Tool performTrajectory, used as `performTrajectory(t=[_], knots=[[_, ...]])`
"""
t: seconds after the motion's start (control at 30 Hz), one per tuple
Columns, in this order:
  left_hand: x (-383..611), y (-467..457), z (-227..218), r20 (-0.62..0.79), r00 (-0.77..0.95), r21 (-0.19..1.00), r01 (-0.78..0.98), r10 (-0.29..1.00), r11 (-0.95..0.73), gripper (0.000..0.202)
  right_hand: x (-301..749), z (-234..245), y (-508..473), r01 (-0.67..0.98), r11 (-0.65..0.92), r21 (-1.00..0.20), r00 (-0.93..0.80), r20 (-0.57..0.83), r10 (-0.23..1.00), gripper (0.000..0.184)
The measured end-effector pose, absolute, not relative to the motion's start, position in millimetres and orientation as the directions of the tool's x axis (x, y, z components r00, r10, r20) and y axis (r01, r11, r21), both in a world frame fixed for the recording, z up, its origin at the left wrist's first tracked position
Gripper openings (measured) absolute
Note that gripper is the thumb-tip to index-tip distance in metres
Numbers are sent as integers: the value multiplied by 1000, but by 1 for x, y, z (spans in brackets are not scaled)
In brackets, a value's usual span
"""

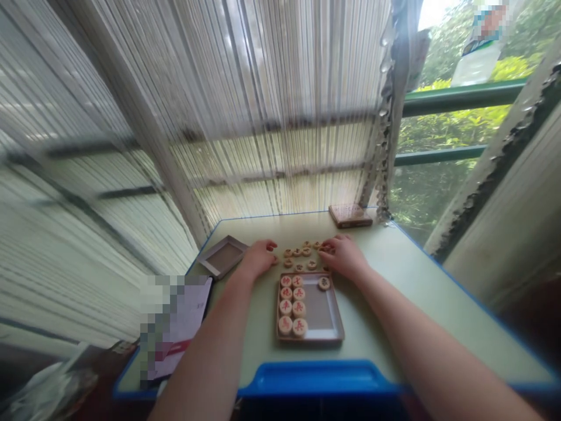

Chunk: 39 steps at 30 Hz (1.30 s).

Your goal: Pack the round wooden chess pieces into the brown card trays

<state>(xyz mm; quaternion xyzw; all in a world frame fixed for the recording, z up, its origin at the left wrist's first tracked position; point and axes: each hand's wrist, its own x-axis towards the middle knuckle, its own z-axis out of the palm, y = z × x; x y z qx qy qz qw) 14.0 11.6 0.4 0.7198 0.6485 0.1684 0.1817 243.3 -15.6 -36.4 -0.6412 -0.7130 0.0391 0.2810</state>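
Loose xiangqi pieces (pixel 297 252), round wooden discs with dark characters, lie between my two hands on the table. My left hand (pixel 262 257) is at their left side, thumb and fingers apart in a curve. At their right, my right hand (pixel 343 255) has its fingers spread and bent, the tips beside or on the outer pieces; contact is unclear. Nearer to me stands a shallow box tray (pixel 339 318). Red-character pieces (pixel 299 309) fill two columns on its left side, and a single dark-character piece (pixel 324 283) lies at its upper right.
An upturned box lid (pixel 226 257) lies left of my left hand. A tablet or phone-like screen (pixel 186 327) rests by the left edge. At the far edge sits a flat brown box (pixel 350 215). The table (pixel 394 275) has a blue rim; string curtains (pixel 272 105) hang behind.
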Motion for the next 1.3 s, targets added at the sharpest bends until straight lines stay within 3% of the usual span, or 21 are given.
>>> performTrajectory(t=[0.2, 0.33, 0.5, 0.67, 0.83, 0.97, 1.3], knots=[[18, 11, 0, -20, 152, 541, 833, 988, -117, 30, 245, -36, -15, 893, 167, -419, -25, 325, 946, 22], [20, 10, 0, 37, 173, 525, 834, 984, -167, 28, 246, -36, -15, 898, 148, -414, -4, 328, 944, 31], [20, 11, 0, 140, 160, 465, 861, 977, -208, 26, 245, -36, -14, 910, 116, -399, 13, 306, 952, 26], [25, 8, 3, 231, 152, 490, 835, 961, -250, 23, 245, -34, -15, 887, 133, -443, 1, 289, 957, 21], [32, 2, 6, 267, 202, 492, 812, 942, -313, 22, 247, -32, -18, 876, 112, -470, 37, 297, 954, 31], [37, -1, 6, 270, 242, 475, 808, 932, -348, 22, 249, -34, -16, 878, 100, -468, 28, 259, 965, 28], [43, -9, 10, 286, 431, 467, 718, 856, -517, 20, 249, -15, -32, 770, 160, -618, 33, 289, 957, 27]])
